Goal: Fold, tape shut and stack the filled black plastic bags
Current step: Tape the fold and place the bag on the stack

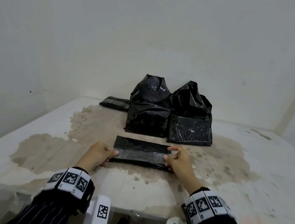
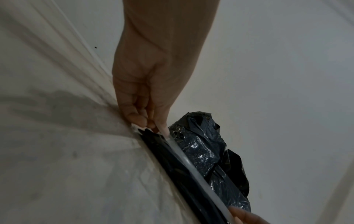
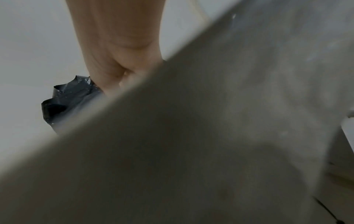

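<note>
Lying flat on the stained table point(image 1: 227, 177), just in front of the person, the folded black bag point(image 1: 140, 153) is set with its long axis running left to right, so that one short end is presented to each hand. A strip of clear tape point(image 1: 140, 156) is seen along its near half, running the same way as the bag. The left end is pinched by the left hand point(image 1: 99, 153), thumb on top and fingers curled beneath, as the left wrist view confirms. The right end is held by the right hand point(image 1: 176, 162), thumb and curled fingers closed on the bag's corner and the tape end; the right wrist view is mostly blocked by the table surface. Neither hand is nearer; the bag is bracketed evenly between them. The taping is judged to be nearly finished, with pressing down and lifting to follow. Beyond the bag, well apart from the hands, two unfolded filled bags point(image 1: 170, 114) stand side by side, and a finished folded bag point(image 1: 115, 103) lies to their left by the wall.
</note>
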